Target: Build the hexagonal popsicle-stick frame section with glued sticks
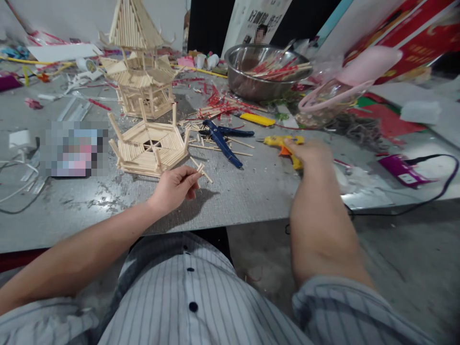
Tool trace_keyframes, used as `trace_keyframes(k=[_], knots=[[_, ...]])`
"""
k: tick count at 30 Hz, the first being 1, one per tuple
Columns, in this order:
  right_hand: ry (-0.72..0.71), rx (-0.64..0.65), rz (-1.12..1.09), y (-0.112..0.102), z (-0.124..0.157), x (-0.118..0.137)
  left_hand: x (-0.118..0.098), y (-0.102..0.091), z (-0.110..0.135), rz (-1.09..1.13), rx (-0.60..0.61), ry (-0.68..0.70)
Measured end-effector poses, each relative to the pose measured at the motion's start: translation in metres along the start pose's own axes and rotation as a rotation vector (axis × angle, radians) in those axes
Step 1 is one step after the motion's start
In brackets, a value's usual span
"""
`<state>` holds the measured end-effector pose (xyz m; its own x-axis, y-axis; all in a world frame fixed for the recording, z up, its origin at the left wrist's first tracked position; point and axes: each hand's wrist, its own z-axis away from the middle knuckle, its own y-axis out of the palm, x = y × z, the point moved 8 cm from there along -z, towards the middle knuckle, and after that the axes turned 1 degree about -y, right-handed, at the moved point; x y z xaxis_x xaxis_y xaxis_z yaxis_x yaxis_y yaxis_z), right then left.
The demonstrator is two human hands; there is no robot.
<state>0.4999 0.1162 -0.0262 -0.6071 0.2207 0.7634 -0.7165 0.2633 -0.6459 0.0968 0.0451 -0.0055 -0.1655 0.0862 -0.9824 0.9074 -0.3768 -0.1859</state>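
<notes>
My left hand [176, 188] is closed in a pinch on a few short wooden sticks [201, 171], just in front of a low hexagonal stick base [151, 146]. Behind that base stands a tall pagoda model [138, 62] built of the same sticks. My right hand [311, 153] reaches out over the grey table [244, 196] and rests on the handle of a yellow glue gun [283, 143]; its fingers are blurred and partly hidden. Blue pliers [223, 141] lie between the two hands.
A steel bowl [264, 72] with red and wooden sticks sits at the back. A clear jug with a pink rim [330, 98] lies on its side to the right. Loose sticks, a yellow cutter [257, 119], a purple box [400, 171] and a black cable [445, 184] lie around.
</notes>
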Motion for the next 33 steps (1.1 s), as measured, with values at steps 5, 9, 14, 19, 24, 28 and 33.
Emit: trace_keyframes(k=[5,9,14,19,24,28,33], knots=[[0.14,-0.387,0.32,-0.021,0.044,0.05,-0.003,0.002,0.002,0.064,-0.016,0.004],[-0.256,-0.072,-0.134,0.051,0.101,0.13,-0.01,0.004,0.005,0.038,-0.05,0.03],[-0.39,0.354,-0.472,0.141,0.167,0.174,-0.01,0.004,0.008,-0.026,-0.076,0.064],[-0.319,0.371,-0.615,0.164,0.173,0.174,-0.007,0.003,0.007,-0.089,-0.075,0.058],[-0.224,0.331,-0.709,0.165,0.169,0.17,-0.001,0.003,0.003,-0.102,-0.067,-0.008],[-0.169,0.31,-0.698,0.161,0.156,0.173,-0.008,0.002,0.01,-0.167,-0.048,-0.013],[-0.177,0.304,-0.497,0.165,0.122,0.178,-0.063,-0.017,0.032,-0.317,-0.092,0.264]])
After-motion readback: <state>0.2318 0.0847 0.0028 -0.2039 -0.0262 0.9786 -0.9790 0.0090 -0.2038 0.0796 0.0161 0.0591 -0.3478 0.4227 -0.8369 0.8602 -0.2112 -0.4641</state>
